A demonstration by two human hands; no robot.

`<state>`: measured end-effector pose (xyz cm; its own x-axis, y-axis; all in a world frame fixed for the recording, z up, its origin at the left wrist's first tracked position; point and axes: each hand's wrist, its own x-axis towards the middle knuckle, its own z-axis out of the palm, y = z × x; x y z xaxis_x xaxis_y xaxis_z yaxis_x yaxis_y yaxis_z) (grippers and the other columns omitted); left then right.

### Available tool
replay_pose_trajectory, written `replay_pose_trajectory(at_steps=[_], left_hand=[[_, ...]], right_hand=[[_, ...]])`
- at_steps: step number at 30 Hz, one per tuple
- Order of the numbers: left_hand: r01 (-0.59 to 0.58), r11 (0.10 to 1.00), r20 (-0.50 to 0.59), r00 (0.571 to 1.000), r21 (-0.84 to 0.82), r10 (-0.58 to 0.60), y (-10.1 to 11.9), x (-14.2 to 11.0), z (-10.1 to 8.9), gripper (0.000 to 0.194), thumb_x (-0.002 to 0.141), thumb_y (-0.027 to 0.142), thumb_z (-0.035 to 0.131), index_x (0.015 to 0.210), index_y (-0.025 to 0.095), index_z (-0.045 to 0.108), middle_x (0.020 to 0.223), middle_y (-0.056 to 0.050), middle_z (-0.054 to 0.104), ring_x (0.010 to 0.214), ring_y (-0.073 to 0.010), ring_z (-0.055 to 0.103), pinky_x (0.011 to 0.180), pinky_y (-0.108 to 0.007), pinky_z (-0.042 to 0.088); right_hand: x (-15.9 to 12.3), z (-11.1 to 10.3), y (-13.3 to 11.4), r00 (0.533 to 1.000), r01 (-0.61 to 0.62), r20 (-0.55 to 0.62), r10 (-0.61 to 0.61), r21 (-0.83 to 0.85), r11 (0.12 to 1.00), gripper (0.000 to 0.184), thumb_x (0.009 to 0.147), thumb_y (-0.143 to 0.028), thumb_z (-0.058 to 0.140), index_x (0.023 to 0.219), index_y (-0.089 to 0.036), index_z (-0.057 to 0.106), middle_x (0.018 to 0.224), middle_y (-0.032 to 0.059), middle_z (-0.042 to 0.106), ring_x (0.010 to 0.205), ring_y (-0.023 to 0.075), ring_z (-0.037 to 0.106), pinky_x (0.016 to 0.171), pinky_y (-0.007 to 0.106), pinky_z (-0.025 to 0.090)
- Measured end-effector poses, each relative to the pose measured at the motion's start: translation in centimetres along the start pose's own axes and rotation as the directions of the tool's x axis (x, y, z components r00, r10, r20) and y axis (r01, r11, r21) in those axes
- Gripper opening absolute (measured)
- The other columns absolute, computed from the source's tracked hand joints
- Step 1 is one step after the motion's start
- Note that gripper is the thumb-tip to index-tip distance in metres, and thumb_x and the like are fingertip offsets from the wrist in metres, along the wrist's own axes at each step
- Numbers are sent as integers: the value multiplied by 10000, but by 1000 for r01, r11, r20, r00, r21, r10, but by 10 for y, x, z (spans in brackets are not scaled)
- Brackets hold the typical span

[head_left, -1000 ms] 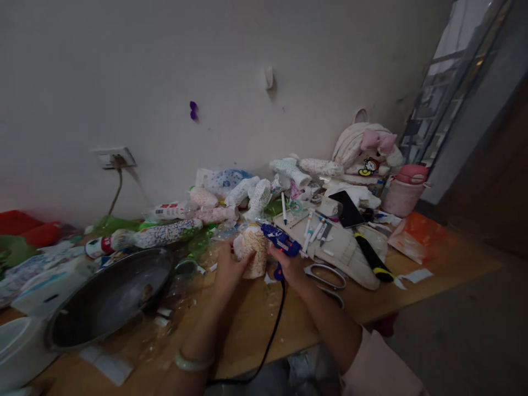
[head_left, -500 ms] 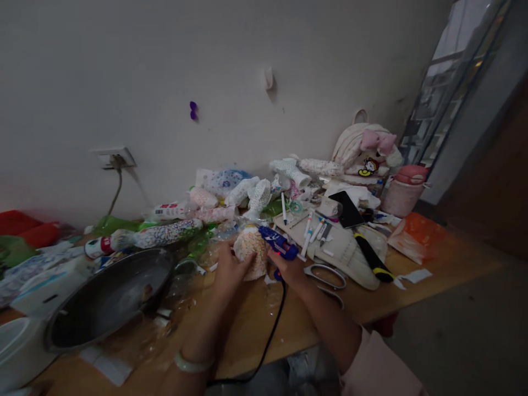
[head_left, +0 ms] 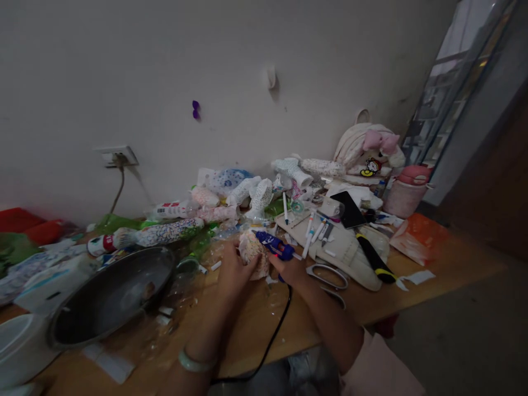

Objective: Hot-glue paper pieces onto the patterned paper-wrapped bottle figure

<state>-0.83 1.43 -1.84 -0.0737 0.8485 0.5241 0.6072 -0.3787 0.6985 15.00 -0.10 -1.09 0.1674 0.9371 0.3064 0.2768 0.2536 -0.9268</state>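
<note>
My left hand (head_left: 236,269) is closed around the left and near side of a cream, bumpy piece with coloured specks (head_left: 252,250); what it is made into I cannot tell. A blue hot glue gun (head_left: 275,245) is gripped in my right hand (head_left: 291,269), its nozzle pointing left at the upper right of the speckled piece. Whether the nozzle touches the surface is unclear. From the gun a black cord (head_left: 275,335) curves down towards the table's front edge. Grey-handled scissors (head_left: 330,276) lie just right of my right hand.
A large dark round pan (head_left: 113,297) fills the left, beside a white tub (head_left: 20,344). Speckled bottle shapes (head_left: 169,233) lie along the wall. To the right are markers (head_left: 317,232) on a beige pouch, a black phone (head_left: 348,209), a yellow-black tool (head_left: 375,258) and a pink cup (head_left: 406,195).
The glue gun has shifted slightly left and lower against the speckled piece, which is turned a little. My view has moved slightly; both hands keep their hold.
</note>
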Motion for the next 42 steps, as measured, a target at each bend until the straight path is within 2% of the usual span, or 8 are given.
replay_pose_trajectory(at_steps=[8, 14, 20, 30, 35, 39, 42], left_hand=[[38, 999, 0, 999, -5, -38, 5, -1, -1, 388, 653, 434, 674, 885, 219, 449, 810, -29, 548, 741, -231, 580, 680, -407, 493], [40, 999, -25, 999, 0, -40, -2, 0, 2, 416, 637, 465, 668, 884, 206, 455, 826, -38, 547, 760, -238, 582, 693, -413, 497], [51, 999, -29, 998, -9, -51, -6, 0, 3, 425, 635, 459, 678, 897, 202, 463, 836, -42, 557, 764, -237, 589, 697, -416, 510], [64, 998, -49, 997, -14, -65, -3, 0, 2, 422, 632, 459, 679, 895, 204, 469, 833, -37, 563, 764, -235, 595, 695, -419, 520], [30, 1000, -32, 999, -7, -30, 0, -1, 1, 401, 652, 450, 663, 895, 208, 456, 814, -33, 558, 736, -233, 594, 664, -417, 519], [1, 1000, -7, 1000, -7, -1, 5, -3, 0, 375, 668, 428, 656, 901, 213, 456, 797, -17, 556, 720, -220, 595, 654, -391, 513], [-19, 1000, 6, 1000, 1, 19, 5, -4, 0, 377, 684, 440, 648, 909, 203, 462, 806, -26, 554, 723, -223, 597, 653, -390, 510]], right_hand=[[1, 2, 5, 999, -23, -35, 22, -15, 1000, 143, 626, -348, 617, 537, -247, 566, 540, -9, 611, 600, 199, 579, 619, 308, 493], [1, 2, 7, 998, -64, -28, 64, -8, 998, 114, 637, -357, 615, 588, -256, 603, 593, -4, 642, 685, 221, 610, 680, 325, 499], [0, 2, 5, 993, -108, -35, 109, 23, 994, 148, 616, -335, 628, 513, -262, 551, 526, -4, 598, 648, 227, 592, 656, 335, 484], [2, 3, 9, 995, -90, -29, 93, 78, 993, 129, 611, -361, 622, 555, -255, 573, 559, -7, 618, 631, 211, 585, 616, 316, 488], [-1, 3, 5, 997, -67, -29, 70, 68, 995, 132, 584, -358, 655, 617, -234, 623, 610, -3, 645, 576, 190, 573, 578, 308, 489], [-3, 4, 4, 999, -38, 36, 35, 98, 994, 129, 600, -344, 621, 644, -222, 629, 619, -17, 638, 569, 160, 558, 559, 268, 473], [-3, 3, 0, 999, -35, 35, 31, 107, 994, 115, 601, -339, 613, 624, -227, 610, 587, -21, 618, 550, 152, 539, 542, 260, 459]])
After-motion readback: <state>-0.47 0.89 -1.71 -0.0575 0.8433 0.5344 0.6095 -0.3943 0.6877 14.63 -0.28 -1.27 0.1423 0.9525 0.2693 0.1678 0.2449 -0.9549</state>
